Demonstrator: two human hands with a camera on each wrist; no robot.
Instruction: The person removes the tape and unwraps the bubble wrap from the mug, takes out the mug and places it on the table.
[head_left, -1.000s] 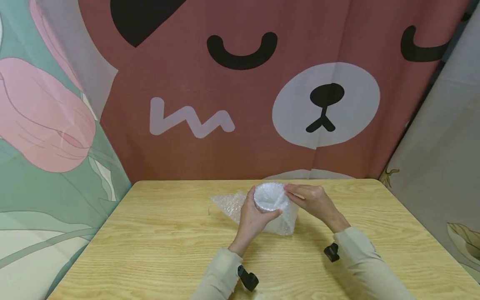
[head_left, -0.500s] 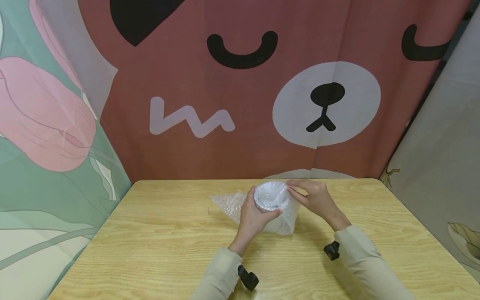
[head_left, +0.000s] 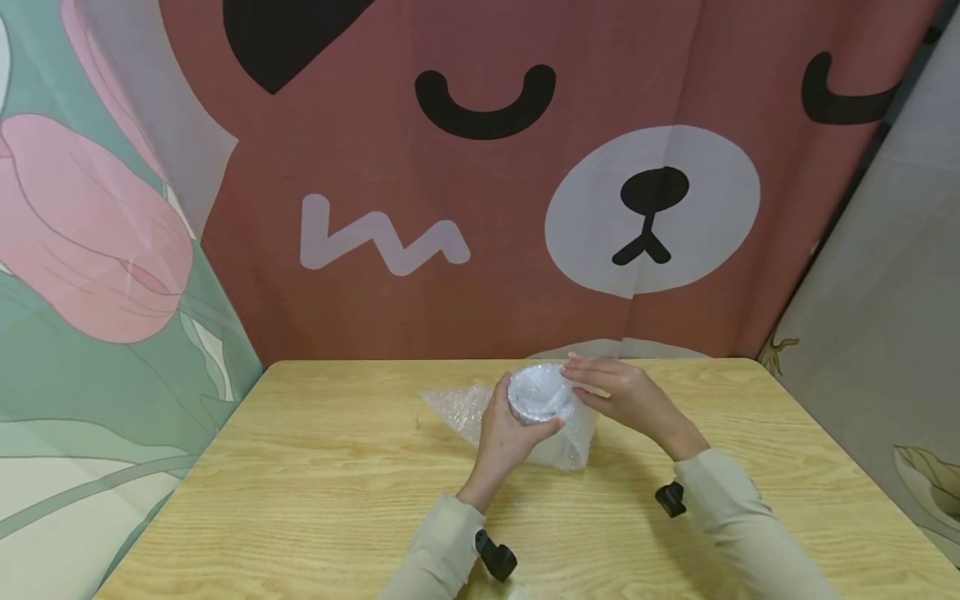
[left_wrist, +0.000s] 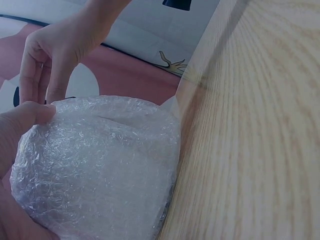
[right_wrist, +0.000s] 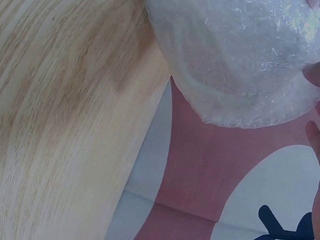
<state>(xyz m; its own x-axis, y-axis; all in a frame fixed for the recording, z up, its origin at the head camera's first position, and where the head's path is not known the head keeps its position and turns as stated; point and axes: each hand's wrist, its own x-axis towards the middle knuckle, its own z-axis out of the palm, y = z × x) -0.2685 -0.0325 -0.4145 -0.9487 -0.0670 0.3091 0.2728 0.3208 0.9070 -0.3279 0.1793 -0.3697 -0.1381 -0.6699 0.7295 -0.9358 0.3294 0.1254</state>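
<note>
A round, hollow bundle of clear bubble wrap [head_left: 558, 446] stands tilted over the table, its open end facing up toward the head camera. My left hand [head_left: 506, 433] grips its side near the rim, thumb in front and fingers round the far left side. At the right of the rim, my right hand [head_left: 626, 400] touches the wrap with fairly straight fingers, the thumb held apart from them. In the left wrist view the bundle [left_wrist: 100, 170] shows crinkled layers. What lies inside the wrap is hidden.
A loose pointed flap of bubble wrap [head_left: 459, 408] spreads left on the wooden table [head_left: 315, 492]. The table's back edge lies close behind the bundle, in front of a printed bear curtain [head_left: 495, 308].
My right hand's fingers have gone from pinching the rim's edge to lying spread across it, shifting slightly left. The left hand and bundle have stayed nearly still.
</note>
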